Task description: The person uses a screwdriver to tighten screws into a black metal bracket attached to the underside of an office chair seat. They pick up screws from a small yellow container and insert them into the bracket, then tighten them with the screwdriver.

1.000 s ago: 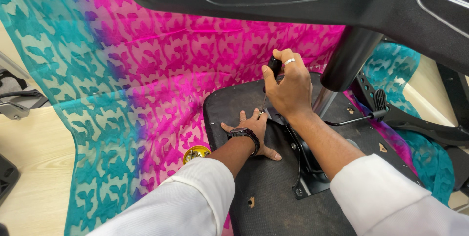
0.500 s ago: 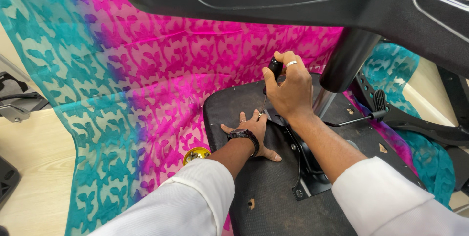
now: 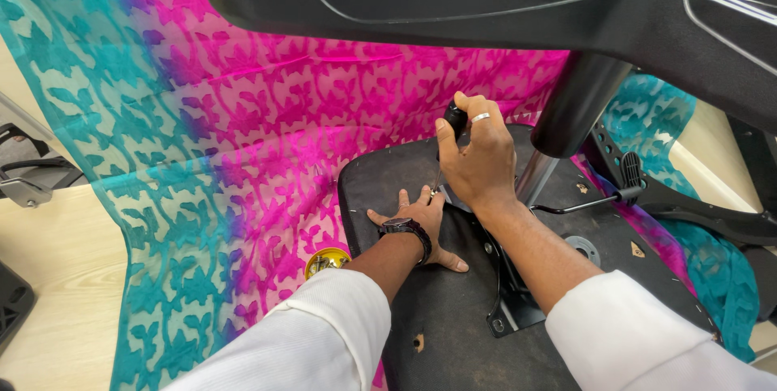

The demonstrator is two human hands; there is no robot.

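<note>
Screwdriver [image 3: 450,144]: black handle is clenched in the right hand [image 3: 479,160], shaft pointed down at the underside of the chair seat [image 3: 453,310], just beside the metal bracket [image 3: 510,302]. Left hand [image 3: 417,225]: fingers are released and spread flat, pressed on the seat beside the tip. Seat is laid on a pink and teal cloth [image 3: 202,156]. A small yellow tin [image 3: 326,261] is seen beside the seat edge.

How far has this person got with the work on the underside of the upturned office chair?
Already done: the black chair seat underside faces up on the pink and teal patterned cloth, with the metal mechanism plate on it. In hand: the right hand grips a black-handled screwdriver, tip down by the left hand, which lies flat on the seat. How many screws remain cannot be told.
</note>
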